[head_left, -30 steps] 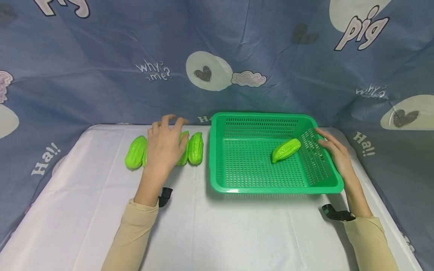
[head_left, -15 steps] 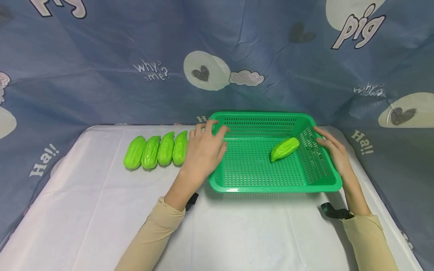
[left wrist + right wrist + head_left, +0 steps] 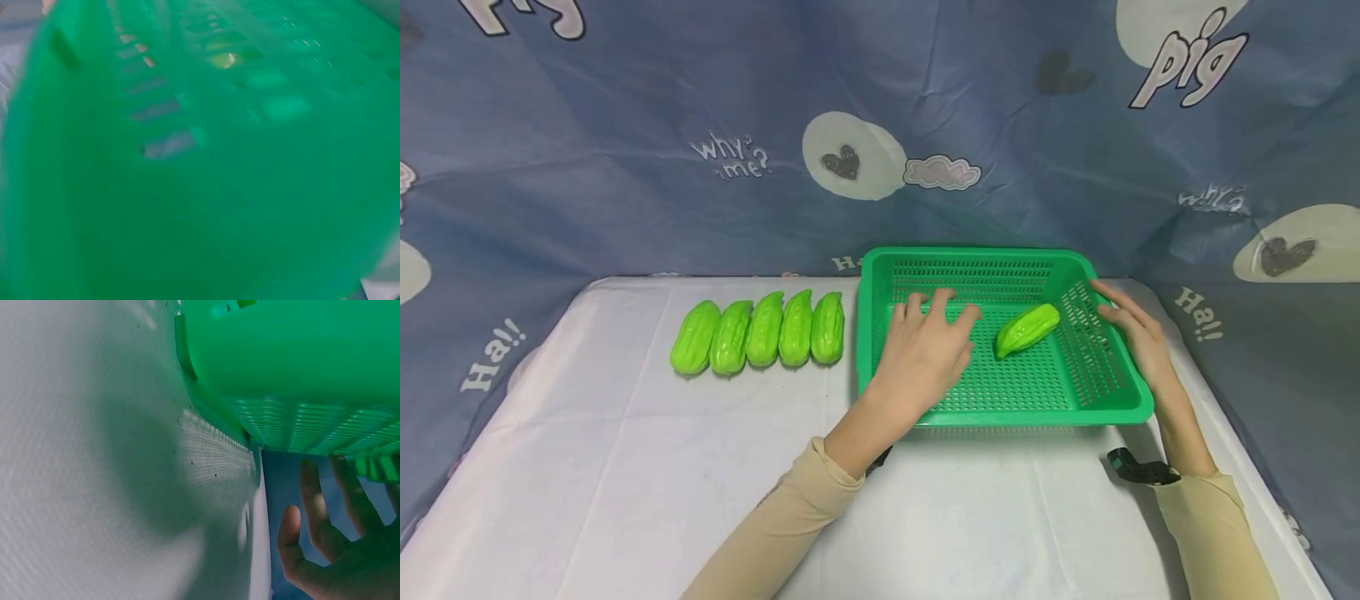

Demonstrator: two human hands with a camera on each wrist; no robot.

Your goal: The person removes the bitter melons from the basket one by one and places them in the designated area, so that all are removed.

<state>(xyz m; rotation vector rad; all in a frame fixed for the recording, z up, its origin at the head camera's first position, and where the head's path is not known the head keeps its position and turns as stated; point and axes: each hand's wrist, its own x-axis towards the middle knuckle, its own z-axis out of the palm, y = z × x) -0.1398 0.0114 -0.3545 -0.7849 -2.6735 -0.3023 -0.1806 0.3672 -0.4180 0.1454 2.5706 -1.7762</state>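
A green plastic basket [image 3: 1000, 418] stands on the white-covered table, with one ridged green bitter melon [image 3: 1028, 330] lying tilted inside on the right. My left hand [image 3: 925, 350] is over the basket's left half, fingers spread and slightly bent, with nothing in them; a gap separates it from the bitter melon. My right hand [image 3: 1138, 342] rests along the basket's right outer side, fingers fairly straight at the rim. In the right wrist view the fingers of the right hand [image 3: 344, 544] extend beside the basket wall [image 3: 300, 356]. Blurred basket wall [image 3: 187, 219] fills the left wrist view.
Left of the basket, several more bitter melons [image 3: 763, 331] lie side by side in a row on the white cloth [image 3: 700, 450]. A blue printed curtain [image 3: 700, 208] hangs behind the table's back edge.
My left hand has moved right, from above the row of bitter melons, across the basket's left rim, to over its inside. The right hand, basket and bitter melons stay in place.
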